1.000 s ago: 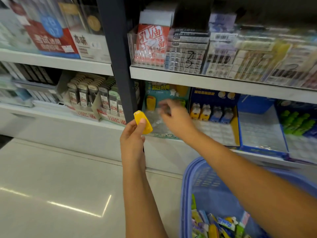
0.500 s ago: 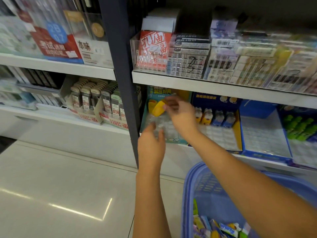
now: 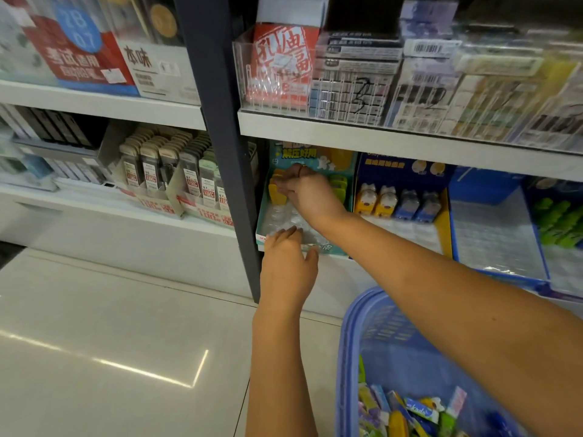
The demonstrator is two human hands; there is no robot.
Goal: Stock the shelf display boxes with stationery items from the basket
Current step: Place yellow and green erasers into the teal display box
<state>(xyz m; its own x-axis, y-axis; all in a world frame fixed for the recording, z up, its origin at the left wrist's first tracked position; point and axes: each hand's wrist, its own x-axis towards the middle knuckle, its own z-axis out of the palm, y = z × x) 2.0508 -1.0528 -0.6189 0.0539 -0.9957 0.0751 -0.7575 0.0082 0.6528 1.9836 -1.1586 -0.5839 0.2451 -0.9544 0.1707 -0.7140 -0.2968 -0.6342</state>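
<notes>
Right hand (image 3: pixel 310 197) pinches upright yellow item (image 3: pixel 275 192), far-left row of teal display box (image 3: pixel 328 248); left hand (image 3: pixel 288 269), fingers straight, rests on near lip.

White lower shelf board (image 3: pixel 344 261), 1 o'clock: teal cardboard display box (image 3: pixel 328 248) at its left end, blue-and-yellow cardboard box (image 3: pixel 403 171) just beside at 3 o'clock, then open blue box (image 3: pixel 485 187). White upper shelf board (image 3: pixel 378 137), 12 o'clock: clear acrylic bin (image 3: pixel 246 74) with packets.
</notes>
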